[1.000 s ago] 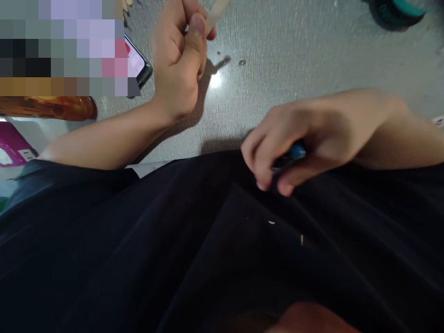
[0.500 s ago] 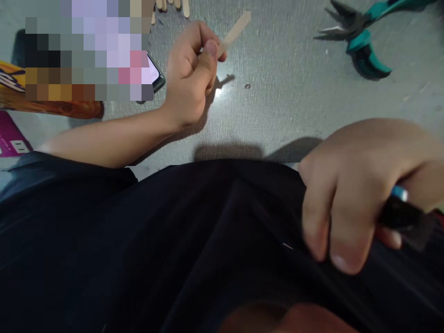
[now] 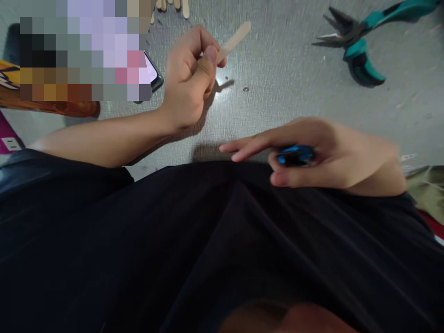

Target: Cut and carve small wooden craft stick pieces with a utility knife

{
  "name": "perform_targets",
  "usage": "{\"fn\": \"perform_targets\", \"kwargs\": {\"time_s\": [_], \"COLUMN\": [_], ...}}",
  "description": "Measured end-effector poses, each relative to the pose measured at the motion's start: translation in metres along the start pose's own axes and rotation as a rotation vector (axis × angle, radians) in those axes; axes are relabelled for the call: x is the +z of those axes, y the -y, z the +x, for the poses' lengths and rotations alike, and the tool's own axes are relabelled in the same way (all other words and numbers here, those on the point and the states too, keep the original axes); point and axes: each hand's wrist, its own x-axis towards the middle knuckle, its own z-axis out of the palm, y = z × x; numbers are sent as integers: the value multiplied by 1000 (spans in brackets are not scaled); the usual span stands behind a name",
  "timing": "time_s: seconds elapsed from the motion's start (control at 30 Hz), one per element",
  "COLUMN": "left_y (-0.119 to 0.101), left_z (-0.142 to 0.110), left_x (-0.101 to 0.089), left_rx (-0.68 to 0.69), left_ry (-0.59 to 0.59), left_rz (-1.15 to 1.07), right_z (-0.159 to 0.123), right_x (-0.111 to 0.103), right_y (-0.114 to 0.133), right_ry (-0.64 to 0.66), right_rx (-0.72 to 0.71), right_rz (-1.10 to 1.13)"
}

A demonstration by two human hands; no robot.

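A flat wooden craft stick (image 3: 236,42) is pinched between the thumb and fingers of my left hand (image 3: 192,76). Its free end points up and to the right above the tabletop. At the table's near edge, my right hand (image 3: 312,148) curls partly around a small blue-and-black object (image 3: 295,155), whose kind I cannot make out. Two fingers of this hand stretch out to the left, and the thumb lies below the object. A long-nose plier with teal handles (image 3: 357,34) lies spread apart on the table, up and right of both hands.
Several craft sticks (image 3: 185,8) lie at the top edge of the grey table (image 3: 277,69). A phone (image 3: 152,74) rests left of my left hand, partly covered by a blurred patch. An orange-brown package (image 3: 69,107) and a purple item (image 3: 10,134) are at far left.
My right hand has swung left and up from the lower right to the table's near edge, still with the blue-and-black object. My left hand and the stick have barely moved.
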Motion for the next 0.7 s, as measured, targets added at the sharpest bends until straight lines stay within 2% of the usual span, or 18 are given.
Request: {"fn": "perform_targets", "kwargs": {"time_s": [0.07,0.17,0.2,0.23,0.33,0.37,0.4,0.5,0.57,0.63,0.7], "left_y": [-1,-3,-3,-4,-6,-6,-8,-14,-19,-24,-26], "left_z": [-1,-2,-2,-3,-5,-5,-6,-8,-12,-16,-20], "left_x": [-3,-5,-4,-3,2,4,6,10,14,18,22], "left_rx": [-12,-52,-66,-83,-97,-100,-99,-122,-195,-233,-248], "left_ry": [28,59,54,42,-22,-41,-53,-29,-43,-120,-148], "left_rz": [22,55,61,64,26,3,-20,-28,36,90,142], "right_z": [-1,-6,-7,-7,-4,-3,-2,4,11,18,23], "right_x": [-6,-13,-12,-9,1,4,5,1,-3,-5,-5], "right_y": [0,-4,-6,-9,-14,-15,-15,-19,-23,-29,-35], "right_ry": [205,617,654,615,30,-121,-217,-424,-540,-598,-631], "right_rx": [-48,-188,-210,-209,-44,-23,-39,-107,-96,-72,-56], "right_rz": [19,165,139,71,-180,-179,-162,-108,-118,-167,-248]}}
